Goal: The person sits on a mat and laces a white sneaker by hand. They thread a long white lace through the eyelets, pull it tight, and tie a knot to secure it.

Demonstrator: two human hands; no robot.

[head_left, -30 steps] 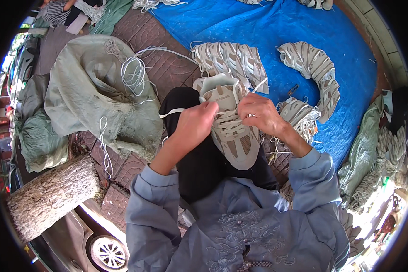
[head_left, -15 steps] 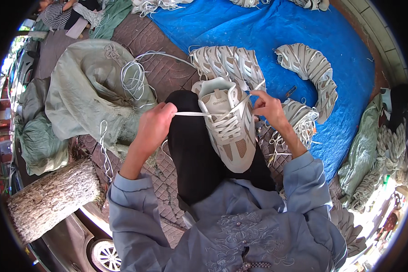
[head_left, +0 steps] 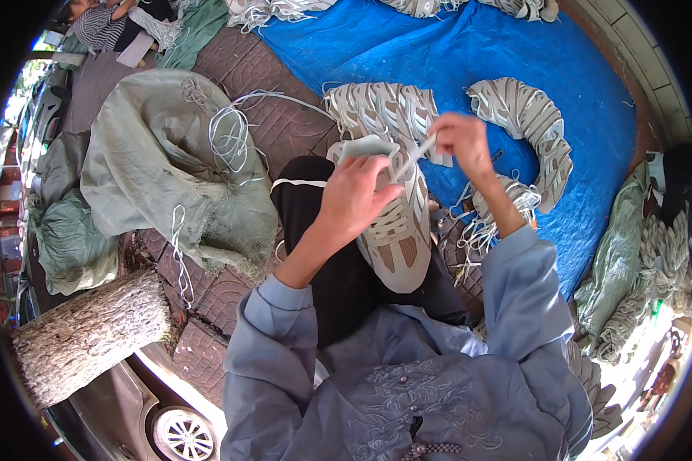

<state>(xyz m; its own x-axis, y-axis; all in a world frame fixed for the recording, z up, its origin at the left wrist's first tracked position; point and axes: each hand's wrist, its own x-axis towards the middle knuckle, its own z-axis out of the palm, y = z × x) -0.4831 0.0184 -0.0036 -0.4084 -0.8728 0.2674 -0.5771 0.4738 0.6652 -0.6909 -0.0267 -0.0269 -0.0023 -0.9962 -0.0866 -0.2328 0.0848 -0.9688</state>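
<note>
A beige and white sneaker upper [head_left: 396,257] rests on my right thigh, toe toward me, with white lace crossed through its lower eyelets. My right hand [head_left: 463,142] is raised beyond its right side. Its fingers pinch a white shoelace [head_left: 417,157], which runs taut down toward the collar. Over the tongue and left eyelets lies my left hand [head_left: 354,192], thumb and forefinger apart near that lace. It hides much of the tongue and upper lacing. Another stretch of lace [head_left: 301,182] lies loose across my left knee.
Nested rows of similar uppers [head_left: 380,104] and a curved stack [head_left: 534,127] lie on a blue tarp [head_left: 407,46]. A bundle of laces [head_left: 507,203] sits right of my lap. At left are a grey-green sack [head_left: 131,169], coiled lace [head_left: 229,134] and a tree trunk [head_left: 92,334].
My left hand has let go of the left lace and moved right over the upper. My right hand has risen and drawn the right lace outward. The left lace now lies slack on my knee.
</note>
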